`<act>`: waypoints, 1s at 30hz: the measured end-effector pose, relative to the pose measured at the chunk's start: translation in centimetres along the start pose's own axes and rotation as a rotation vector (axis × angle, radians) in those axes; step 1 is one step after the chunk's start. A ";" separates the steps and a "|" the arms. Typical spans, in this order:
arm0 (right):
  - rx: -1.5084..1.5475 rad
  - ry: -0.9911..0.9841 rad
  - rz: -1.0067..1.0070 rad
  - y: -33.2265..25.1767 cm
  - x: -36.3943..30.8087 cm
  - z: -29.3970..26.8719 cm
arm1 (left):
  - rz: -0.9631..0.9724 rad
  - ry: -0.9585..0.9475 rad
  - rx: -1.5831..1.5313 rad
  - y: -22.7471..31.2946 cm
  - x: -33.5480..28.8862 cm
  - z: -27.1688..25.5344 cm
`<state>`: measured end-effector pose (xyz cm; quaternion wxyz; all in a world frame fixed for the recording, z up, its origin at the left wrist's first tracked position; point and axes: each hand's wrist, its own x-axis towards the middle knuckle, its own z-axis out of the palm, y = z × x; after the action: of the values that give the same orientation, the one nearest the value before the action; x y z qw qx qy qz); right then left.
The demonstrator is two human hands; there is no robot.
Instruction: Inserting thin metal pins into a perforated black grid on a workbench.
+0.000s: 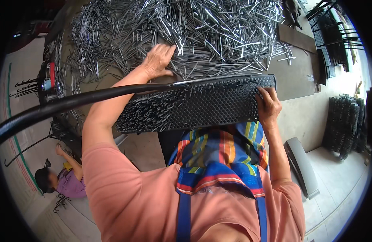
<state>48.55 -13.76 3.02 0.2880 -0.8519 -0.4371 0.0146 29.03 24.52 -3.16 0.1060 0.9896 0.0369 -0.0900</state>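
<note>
A long black perforated tray (218,105) lies across in front of me, tilted slightly. Many thin dark pins (151,111) stand in its holes over the left part, and a thinner row runs along the far edge. My right hand (269,105) grips the tray's right end, fingers over the top. Beyond the tray, my left hand (160,60) touches the near edge of a large pile of thin metal rods (218,36). Its thumb is apart from the fingers, and I see no rod held between them.
A black curved bar (73,100) crosses above my left forearm. The work table (295,82) holds the pile and a flat brown board (297,37). Black racks (343,125) stand at right, by a grey panel (302,167). Another person (71,181) sits at lower left.
</note>
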 end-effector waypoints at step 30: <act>0.933 -0.004 0.340 -11.0 16.9 5.5 | -0.508 1.087 -2.043 -1.8 8.4 -9.5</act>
<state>49.42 6.55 7.82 0.6313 -0.6916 -0.2392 0.2569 38.74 28.83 4.00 0.7968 0.3190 0.3273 0.3953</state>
